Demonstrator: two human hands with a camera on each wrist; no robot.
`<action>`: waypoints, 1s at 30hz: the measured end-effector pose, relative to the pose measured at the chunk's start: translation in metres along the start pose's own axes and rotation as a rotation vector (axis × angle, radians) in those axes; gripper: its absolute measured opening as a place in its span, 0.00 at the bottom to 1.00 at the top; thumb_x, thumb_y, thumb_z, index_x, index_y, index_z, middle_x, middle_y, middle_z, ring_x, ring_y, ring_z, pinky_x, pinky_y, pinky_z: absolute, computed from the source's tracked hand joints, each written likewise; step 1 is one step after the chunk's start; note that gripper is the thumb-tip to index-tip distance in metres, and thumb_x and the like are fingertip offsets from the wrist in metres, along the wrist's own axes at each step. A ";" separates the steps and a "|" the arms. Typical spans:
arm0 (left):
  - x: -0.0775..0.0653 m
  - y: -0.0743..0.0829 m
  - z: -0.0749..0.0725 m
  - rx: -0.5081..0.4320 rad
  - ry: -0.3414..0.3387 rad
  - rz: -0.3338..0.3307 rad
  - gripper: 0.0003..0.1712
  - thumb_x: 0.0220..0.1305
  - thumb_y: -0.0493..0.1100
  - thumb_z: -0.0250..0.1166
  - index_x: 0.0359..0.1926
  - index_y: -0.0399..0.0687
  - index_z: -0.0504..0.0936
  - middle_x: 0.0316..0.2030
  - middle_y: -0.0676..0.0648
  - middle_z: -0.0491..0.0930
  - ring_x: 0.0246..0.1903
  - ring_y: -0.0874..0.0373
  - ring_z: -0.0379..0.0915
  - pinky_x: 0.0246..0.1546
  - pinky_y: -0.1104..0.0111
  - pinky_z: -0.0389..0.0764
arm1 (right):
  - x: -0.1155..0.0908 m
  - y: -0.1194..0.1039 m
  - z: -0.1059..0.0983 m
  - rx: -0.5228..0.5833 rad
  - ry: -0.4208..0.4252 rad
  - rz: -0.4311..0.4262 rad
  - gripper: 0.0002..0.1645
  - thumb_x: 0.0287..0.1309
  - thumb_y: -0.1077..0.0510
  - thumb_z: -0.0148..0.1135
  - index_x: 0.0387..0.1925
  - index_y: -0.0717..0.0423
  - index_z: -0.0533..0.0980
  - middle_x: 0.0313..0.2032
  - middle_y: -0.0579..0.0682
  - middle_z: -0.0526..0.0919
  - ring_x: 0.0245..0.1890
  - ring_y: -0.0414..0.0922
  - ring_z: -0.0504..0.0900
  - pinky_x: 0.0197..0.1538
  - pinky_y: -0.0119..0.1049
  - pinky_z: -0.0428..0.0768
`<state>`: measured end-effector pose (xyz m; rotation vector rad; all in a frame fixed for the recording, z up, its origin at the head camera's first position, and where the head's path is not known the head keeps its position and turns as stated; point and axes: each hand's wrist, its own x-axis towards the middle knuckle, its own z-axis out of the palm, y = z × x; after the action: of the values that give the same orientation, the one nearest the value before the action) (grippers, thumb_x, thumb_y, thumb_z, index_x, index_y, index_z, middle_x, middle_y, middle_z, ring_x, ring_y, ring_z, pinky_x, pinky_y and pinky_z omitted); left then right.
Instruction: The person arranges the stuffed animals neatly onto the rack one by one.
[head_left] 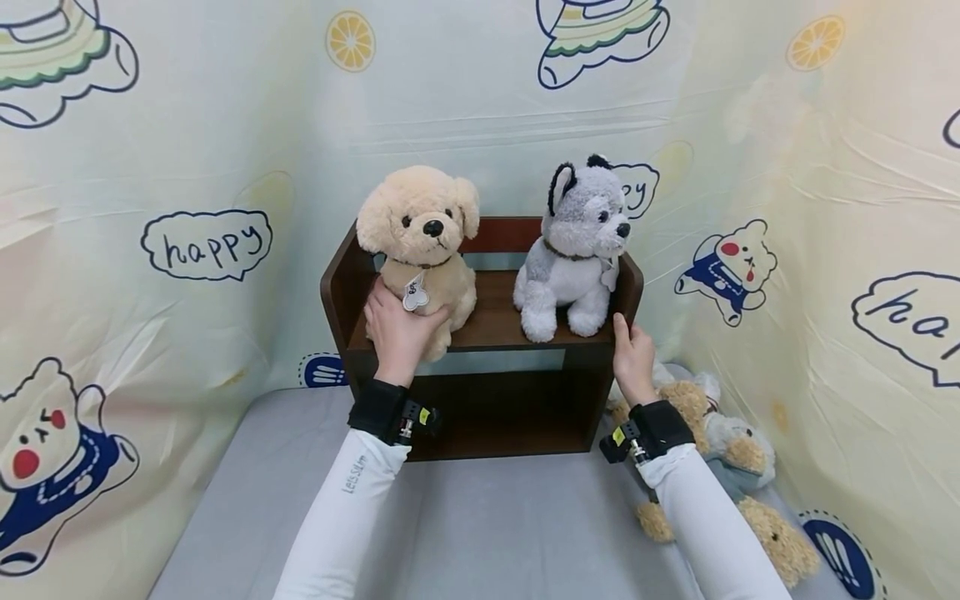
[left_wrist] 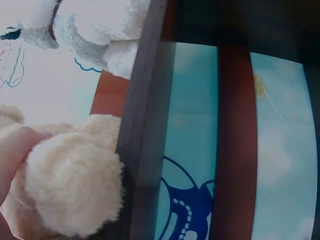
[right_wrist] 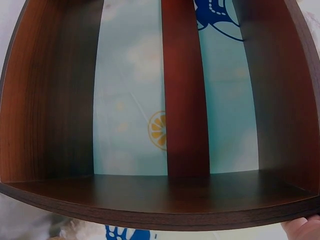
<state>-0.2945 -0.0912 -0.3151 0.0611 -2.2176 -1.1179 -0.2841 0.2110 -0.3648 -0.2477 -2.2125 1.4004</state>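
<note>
A beige plush dog point(head_left: 442, 287) with a white tag sits at the left of the dark brown wooden shelf's point(head_left: 487, 333) upper board. My left hand point(head_left: 401, 329) grips its lower body, the thumb across the front. In the left wrist view, part of that hand point(left_wrist: 15, 155) lies against the fur beside a round paw point(left_wrist: 75, 185). A grey and white plush husky point(head_left: 566, 275) sits upright at the right end of the same board. My right hand point(head_left: 634, 358) holds the shelf's right side panel, and its fingers point(right_wrist: 302, 227) show at the panel's edge in the right wrist view.
Several plush toys point(head_left: 738, 446) lie heaped on the grey table point(head_left: 495, 533) to the right of the shelf, near my right forearm. Behind stands a printed cloth backdrop point(head_left: 420, 108). Below the upper board is an open lower compartment point(head_left: 495, 408).
</note>
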 end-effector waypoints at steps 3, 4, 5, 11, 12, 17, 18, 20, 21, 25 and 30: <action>0.001 -0.002 0.003 0.003 0.006 -0.008 0.59 0.36 0.59 0.74 0.64 0.37 0.53 0.56 0.36 0.61 0.57 0.43 0.57 0.54 0.51 0.60 | 0.000 0.001 0.000 -0.001 -0.008 -0.002 0.31 0.67 0.41 0.38 0.24 0.64 0.66 0.18 0.50 0.55 0.21 0.47 0.59 0.27 0.36 0.57; 0.001 -0.002 0.004 0.006 0.008 -0.007 0.60 0.36 0.59 0.74 0.63 0.37 0.53 0.55 0.36 0.61 0.56 0.43 0.57 0.54 0.52 0.61 | 0.000 0.001 -0.001 0.003 -0.010 -0.003 0.31 0.67 0.41 0.38 0.25 0.65 0.66 0.18 0.50 0.55 0.22 0.47 0.60 0.27 0.36 0.57; 0.002 -0.002 0.005 0.013 0.011 -0.007 0.60 0.36 0.60 0.74 0.63 0.37 0.53 0.54 0.35 0.61 0.56 0.43 0.58 0.53 0.52 0.61 | 0.000 0.001 -0.001 0.002 -0.011 -0.006 0.31 0.67 0.41 0.37 0.25 0.65 0.67 0.19 0.50 0.56 0.22 0.48 0.60 0.28 0.36 0.58; 0.006 -0.003 0.010 0.072 0.041 0.006 0.59 0.37 0.60 0.74 0.61 0.32 0.54 0.51 0.32 0.60 0.52 0.41 0.56 0.51 0.54 0.61 | 0.001 0.001 -0.001 0.003 -0.015 -0.003 0.32 0.67 0.41 0.38 0.27 0.66 0.68 0.19 0.50 0.56 0.23 0.48 0.60 0.29 0.36 0.58; 0.007 -0.003 0.011 0.079 0.045 -0.003 0.59 0.37 0.61 0.74 0.61 0.32 0.54 0.51 0.32 0.60 0.52 0.41 0.55 0.51 0.54 0.61 | 0.001 0.001 -0.001 0.002 -0.016 -0.003 0.32 0.67 0.41 0.38 0.27 0.66 0.68 0.19 0.50 0.56 0.23 0.48 0.60 0.28 0.36 0.58; 0.012 -0.002 0.016 0.105 0.041 -0.072 0.61 0.38 0.64 0.72 0.61 0.31 0.52 0.52 0.32 0.57 0.52 0.41 0.54 0.51 0.54 0.62 | 0.000 0.001 -0.001 0.010 -0.020 0.011 0.31 0.67 0.40 0.38 0.27 0.65 0.68 0.19 0.49 0.56 0.23 0.47 0.60 0.28 0.36 0.58; 0.013 -0.002 0.017 0.106 0.038 -0.085 0.61 0.38 0.64 0.71 0.62 0.31 0.51 0.53 0.32 0.57 0.52 0.41 0.54 0.51 0.54 0.62 | 0.000 0.001 -0.001 0.011 -0.019 0.013 0.32 0.66 0.40 0.38 0.27 0.65 0.68 0.19 0.50 0.56 0.23 0.47 0.60 0.28 0.36 0.58; 0.015 -0.001 0.020 0.111 0.036 -0.105 0.62 0.39 0.64 0.71 0.63 0.31 0.49 0.54 0.32 0.55 0.53 0.41 0.52 0.52 0.54 0.61 | 0.000 0.000 -0.001 0.015 -0.020 0.014 0.32 0.66 0.39 0.38 0.28 0.65 0.68 0.20 0.50 0.56 0.24 0.48 0.61 0.29 0.36 0.59; 0.016 -0.001 0.021 0.112 0.038 -0.114 0.63 0.39 0.64 0.71 0.63 0.31 0.48 0.55 0.32 0.54 0.54 0.41 0.51 0.52 0.54 0.61 | 0.000 0.000 -0.001 0.017 -0.023 0.013 0.32 0.66 0.39 0.38 0.28 0.65 0.68 0.20 0.50 0.56 0.24 0.48 0.61 0.29 0.36 0.59; 0.018 0.001 0.026 0.116 0.035 -0.151 0.65 0.41 0.64 0.70 0.65 0.31 0.44 0.58 0.32 0.50 0.57 0.41 0.48 0.56 0.54 0.59 | -0.001 -0.001 -0.001 0.017 -0.028 0.009 0.33 0.66 0.40 0.38 0.29 0.67 0.68 0.20 0.51 0.56 0.24 0.48 0.61 0.29 0.36 0.59; 0.020 0.004 0.029 0.121 0.028 -0.190 0.66 0.42 0.64 0.69 0.66 0.31 0.41 0.61 0.32 0.48 0.59 0.41 0.45 0.59 0.54 0.56 | -0.001 -0.001 -0.002 0.012 -0.024 0.016 0.33 0.66 0.40 0.37 0.28 0.68 0.68 0.20 0.51 0.56 0.24 0.48 0.61 0.29 0.36 0.59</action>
<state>-0.3260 -0.0745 -0.3145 0.3431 -2.2888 -1.0731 -0.2822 0.2112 -0.3634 -0.2460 -2.2259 1.4314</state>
